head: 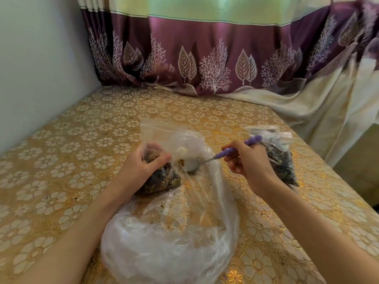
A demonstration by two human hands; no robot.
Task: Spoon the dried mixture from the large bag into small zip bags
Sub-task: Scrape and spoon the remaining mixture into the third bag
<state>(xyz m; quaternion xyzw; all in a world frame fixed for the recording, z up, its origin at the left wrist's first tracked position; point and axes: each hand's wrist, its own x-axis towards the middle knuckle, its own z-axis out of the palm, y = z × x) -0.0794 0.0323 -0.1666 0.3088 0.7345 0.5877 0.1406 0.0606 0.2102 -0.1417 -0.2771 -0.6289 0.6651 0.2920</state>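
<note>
My left hand [143,163] grips a small zip bag [162,177] partly filled with dark dried mixture, its clear top standing open above my fingers. My right hand [245,158] holds a spoon [223,153] by its purple handle. The metal bowl of the spoon sits just right of the small bag, with a bit of mixture at its tip. Under both lies the large clear plastic bag [170,238], crumpled and nearly flat, with only crumbs showing inside. A second small zip bag [281,158], full of dark mixture, lies behind my right hand.
Everything rests on a table with a gold floral cloth [67,160]. A pale wall [41,68] runs along the left side. A purple leaf-patterned curtain [215,62] hangs at the back, and the table's right edge drops off near the full bag.
</note>
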